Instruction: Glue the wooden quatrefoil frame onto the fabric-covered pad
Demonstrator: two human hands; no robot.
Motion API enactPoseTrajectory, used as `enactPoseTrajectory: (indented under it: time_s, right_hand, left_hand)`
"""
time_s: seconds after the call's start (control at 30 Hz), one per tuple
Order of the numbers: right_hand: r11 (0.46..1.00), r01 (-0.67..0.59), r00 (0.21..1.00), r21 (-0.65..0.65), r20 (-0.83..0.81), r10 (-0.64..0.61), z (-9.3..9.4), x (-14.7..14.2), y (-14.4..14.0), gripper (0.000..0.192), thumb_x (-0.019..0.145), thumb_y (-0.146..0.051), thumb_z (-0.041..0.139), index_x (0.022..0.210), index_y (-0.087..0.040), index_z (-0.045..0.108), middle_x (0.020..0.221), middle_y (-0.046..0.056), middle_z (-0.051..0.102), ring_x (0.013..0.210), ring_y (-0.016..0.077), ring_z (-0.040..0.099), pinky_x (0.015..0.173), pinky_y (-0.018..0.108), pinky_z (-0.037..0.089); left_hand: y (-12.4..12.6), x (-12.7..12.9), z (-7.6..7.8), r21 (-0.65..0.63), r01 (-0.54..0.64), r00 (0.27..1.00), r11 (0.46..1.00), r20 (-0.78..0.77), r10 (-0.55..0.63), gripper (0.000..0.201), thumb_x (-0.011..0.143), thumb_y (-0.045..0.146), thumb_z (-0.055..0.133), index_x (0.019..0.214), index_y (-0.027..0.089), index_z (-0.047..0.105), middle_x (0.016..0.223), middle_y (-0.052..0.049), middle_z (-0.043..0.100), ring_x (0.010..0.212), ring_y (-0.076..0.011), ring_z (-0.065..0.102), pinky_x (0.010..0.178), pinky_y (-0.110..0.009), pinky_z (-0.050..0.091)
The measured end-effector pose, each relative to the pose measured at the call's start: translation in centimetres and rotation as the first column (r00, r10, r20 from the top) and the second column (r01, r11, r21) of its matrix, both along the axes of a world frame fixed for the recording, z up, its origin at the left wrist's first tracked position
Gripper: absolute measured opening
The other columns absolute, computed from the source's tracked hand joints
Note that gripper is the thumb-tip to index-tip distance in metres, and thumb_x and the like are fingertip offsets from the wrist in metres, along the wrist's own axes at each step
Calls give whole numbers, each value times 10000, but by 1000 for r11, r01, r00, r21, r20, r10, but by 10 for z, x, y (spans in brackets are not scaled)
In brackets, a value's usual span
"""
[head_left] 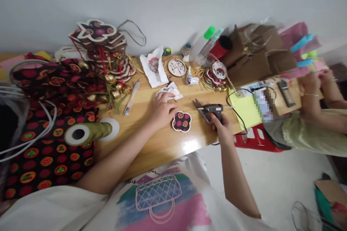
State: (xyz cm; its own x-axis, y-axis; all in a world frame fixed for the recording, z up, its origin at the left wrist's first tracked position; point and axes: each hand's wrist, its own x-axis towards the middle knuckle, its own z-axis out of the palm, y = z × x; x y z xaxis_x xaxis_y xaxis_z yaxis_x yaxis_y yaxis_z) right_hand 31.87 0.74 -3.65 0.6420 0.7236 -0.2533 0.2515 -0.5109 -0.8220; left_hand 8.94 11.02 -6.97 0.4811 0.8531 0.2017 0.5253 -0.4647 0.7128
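Note:
My right hand (223,128) is wrapped round the handle of a black glue gun (213,108), whose nozzle points left. A pair of scissors (197,104) lies partly behind the gun. Between my hands rests a small flower-shaped piece (181,121) with a pale rim and dark patterned fabric. My left hand (162,111) lies just left of that piece, fingers stretched out and apart. Its fingertips reach the edge of a crumpled white paper (172,91) with dark marks.
Stacked ornaments (97,39) with bells stand at the back left, above patterned fabric (51,151) and a ribbon roll (89,132). A pen (132,97), round disc (176,68), and glue bottle (189,75) lie behind my hands. Brown bags (252,57) and a co-worker's hands (311,83) are at right.

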Motion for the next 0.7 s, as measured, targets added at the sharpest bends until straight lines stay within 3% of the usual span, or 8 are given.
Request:
enactPoseTrajectory:
  time_s: [0.47, 0.7]
  right_hand:
    - [969, -197, 979, 150, -24, 203, 0, 6, -6, 513, 548, -682, 698, 671, -211, 534, 431, -63, 441, 408, 87, 375, 415, 252, 285]
    - [951, -254, 966, 176, 5, 258, 2, 13, 2, 397, 604, -545, 719, 707, -189, 575, 491, -49, 496, 475, 106, 449, 470, 250, 342]
  left_hand:
    - [9, -3, -4, 60, 46, 997, 997, -72, -42, 104, 760, 365, 723, 718, 290, 781, 1256, -21, 654, 1220, -295, 514, 1075, -529, 386]
    - [0, -11, -4, 91, 41, 993, 995, -110, -31, 154, 757, 416, 699, 740, 289, 784, 1257, -41, 655, 1233, -304, 516, 1089, -549, 371]
